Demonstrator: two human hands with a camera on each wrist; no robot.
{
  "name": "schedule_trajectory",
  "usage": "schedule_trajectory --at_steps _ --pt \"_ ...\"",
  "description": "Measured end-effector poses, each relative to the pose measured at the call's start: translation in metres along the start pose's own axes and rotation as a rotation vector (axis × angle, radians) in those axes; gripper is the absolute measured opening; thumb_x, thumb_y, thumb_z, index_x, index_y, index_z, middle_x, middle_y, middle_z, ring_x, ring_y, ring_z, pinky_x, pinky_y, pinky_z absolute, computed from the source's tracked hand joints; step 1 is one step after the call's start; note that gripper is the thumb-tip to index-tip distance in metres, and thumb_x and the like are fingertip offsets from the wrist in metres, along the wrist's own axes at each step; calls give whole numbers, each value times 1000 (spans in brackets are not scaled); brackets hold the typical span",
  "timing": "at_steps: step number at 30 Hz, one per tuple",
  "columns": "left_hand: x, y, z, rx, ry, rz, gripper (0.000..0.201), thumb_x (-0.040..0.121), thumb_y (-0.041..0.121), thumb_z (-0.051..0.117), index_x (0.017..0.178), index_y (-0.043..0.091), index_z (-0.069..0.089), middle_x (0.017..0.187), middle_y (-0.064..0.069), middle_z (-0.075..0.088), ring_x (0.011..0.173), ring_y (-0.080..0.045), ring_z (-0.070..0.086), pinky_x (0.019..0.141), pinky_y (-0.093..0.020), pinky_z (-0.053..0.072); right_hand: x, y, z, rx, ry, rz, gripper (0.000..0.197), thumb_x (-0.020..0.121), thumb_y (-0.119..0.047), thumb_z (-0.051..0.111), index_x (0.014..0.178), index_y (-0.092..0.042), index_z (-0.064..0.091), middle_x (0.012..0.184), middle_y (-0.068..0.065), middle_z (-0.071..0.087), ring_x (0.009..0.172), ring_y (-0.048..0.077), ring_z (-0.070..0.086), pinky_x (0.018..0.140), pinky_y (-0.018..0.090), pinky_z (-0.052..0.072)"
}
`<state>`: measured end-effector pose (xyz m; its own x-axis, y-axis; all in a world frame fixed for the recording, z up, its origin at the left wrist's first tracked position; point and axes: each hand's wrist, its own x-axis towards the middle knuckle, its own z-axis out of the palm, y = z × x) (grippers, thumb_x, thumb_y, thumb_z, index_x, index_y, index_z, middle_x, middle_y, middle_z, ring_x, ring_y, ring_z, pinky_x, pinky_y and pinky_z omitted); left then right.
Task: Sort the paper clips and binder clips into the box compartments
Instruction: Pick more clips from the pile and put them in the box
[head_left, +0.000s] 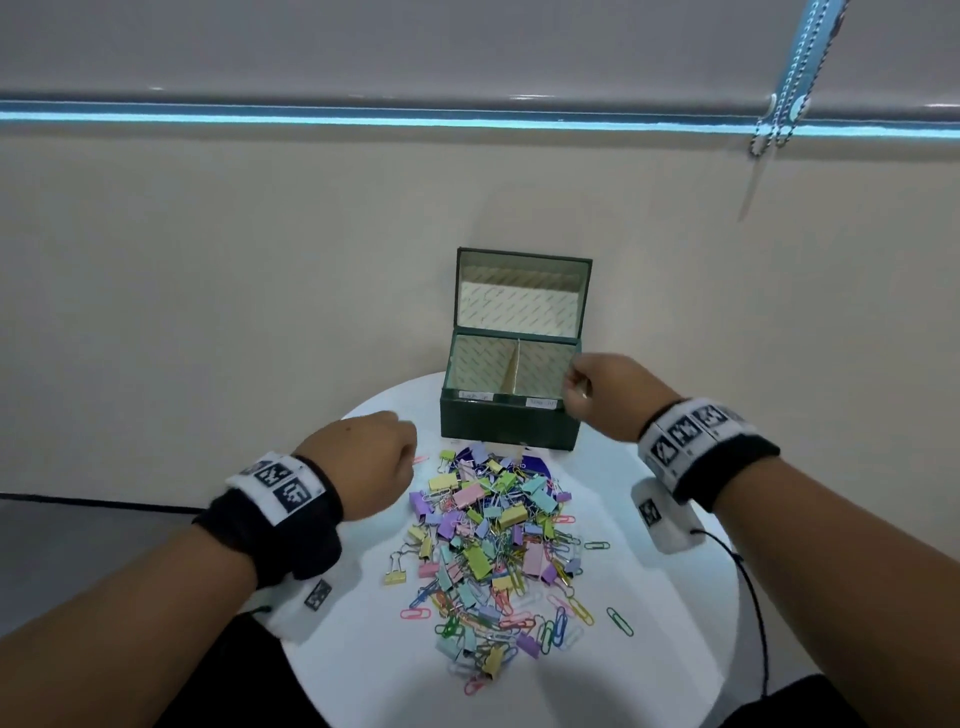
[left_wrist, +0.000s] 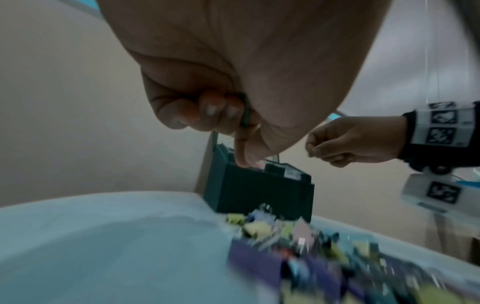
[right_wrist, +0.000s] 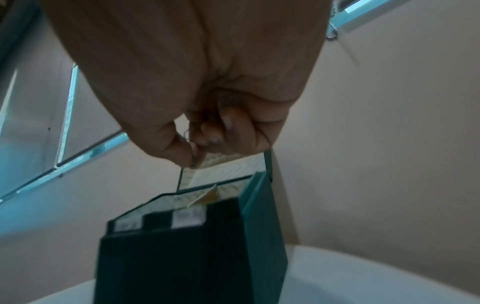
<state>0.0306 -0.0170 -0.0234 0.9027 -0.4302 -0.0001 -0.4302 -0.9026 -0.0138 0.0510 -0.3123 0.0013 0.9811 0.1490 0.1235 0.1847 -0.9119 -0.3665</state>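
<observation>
A dark green box (head_left: 511, 423) stands open at the back of the table, lid upright, with a card divider (head_left: 514, 371) between two labelled compartments. In front of it lies a heap of pastel binder clips and coloured paper clips (head_left: 493, 530). My right hand (head_left: 574, 387) hovers at the box's right rim beside the right compartment (head_left: 543, 366). Its curled fingers (right_wrist: 207, 137) pinch thin wire paper clips (right_wrist: 194, 162). My left hand (head_left: 405, 447) hangs fisted left of the box, over the heap's far left edge. A small green clip (left_wrist: 245, 115) is tucked in its curled fingers (left_wrist: 215, 109).
The round white table (head_left: 649, 597) stands against a beige wall, and the box nearly touches that wall. Loose paper clips (head_left: 619, 621) lie scattered right of the heap. A dark purple sheet (head_left: 535, 462) lies under the heap. A beaded blind chain (head_left: 779, 119) hangs at upper right.
</observation>
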Motion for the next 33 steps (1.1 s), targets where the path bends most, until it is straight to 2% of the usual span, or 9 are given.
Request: schedule_trajectory --at_steps 4,7,10,13,18,22,25,30,33 --pt "45 26 -29 -94 15 86 19 104 30 36 102 25 54 96 4 58 83 -15 55 67 -27 37 42 -5 -8 -79 -45 64 22 93 -17 62 114 -19 68 109 -1 69 95 17 64 91 33 54" --pt "84 47 -40 -180 34 96 18 105 29 39 104 20 55 95 3 59 86 -19 57 71 -31 41 54 -3 -11 6 -65 79 44 89 -13 70 131 -21 62 125 -3 67 110 17 64 101 38 51" --pt "118 60 -39 -224 79 69 14 104 27 42 102 19 53 96 -3 63 84 -23 57 72 -33 42 49 7 -14 154 62 84 42 86 -10 70 125 -26 65 127 -5 66 112 13 64 100 37 52" --pt "140 76 -33 -231 77 61 15 103 26 47 107 16 58 106 -7 65 87 -23 54 75 -30 37 22 20 -16 150 124 65 22 88 -7 65 100 -25 68 105 -5 69 96 14 65 92 33 54" --pt "164 110 -26 -109 9 64 20 97 13 51 110 7 65 111 -14 68 97 -32 63 74 -30 42 -54 28 -5 -150 -317 55 9 89 -25 68 97 -27 65 98 -8 66 87 14 59 75 26 47" --pt "172 122 -22 -74 -18 106 23 96 17 48 108 7 65 112 -14 68 92 -32 64 79 -34 51 -101 24 19 -179 -501 62 59 73 -58 77 123 -32 60 114 -12 60 99 11 57 85 28 48" --pt "169 126 -18 -41 -41 117 30 99 15 47 124 6 59 122 -15 62 108 -32 60 82 -30 43 -120 19 31 -210 -492 36 75 68 -57 82 133 -32 53 123 -9 55 108 17 59 92 36 52" --pt "148 117 -25 -101 -24 141 42 98 15 54 139 12 48 133 -12 52 111 -34 58 92 -41 48 -120 23 43 -174 -443 20 33 86 -31 71 117 -25 64 109 -4 64 97 18 59 86 33 52" --pt "115 115 -34 -128 51 233 21 98 24 55 117 21 65 117 1 61 95 -20 60 87 -35 51 -117 26 51 -144 -370 29 15 89 -23 65 103 -25 68 99 -5 67 89 18 59 79 31 52"
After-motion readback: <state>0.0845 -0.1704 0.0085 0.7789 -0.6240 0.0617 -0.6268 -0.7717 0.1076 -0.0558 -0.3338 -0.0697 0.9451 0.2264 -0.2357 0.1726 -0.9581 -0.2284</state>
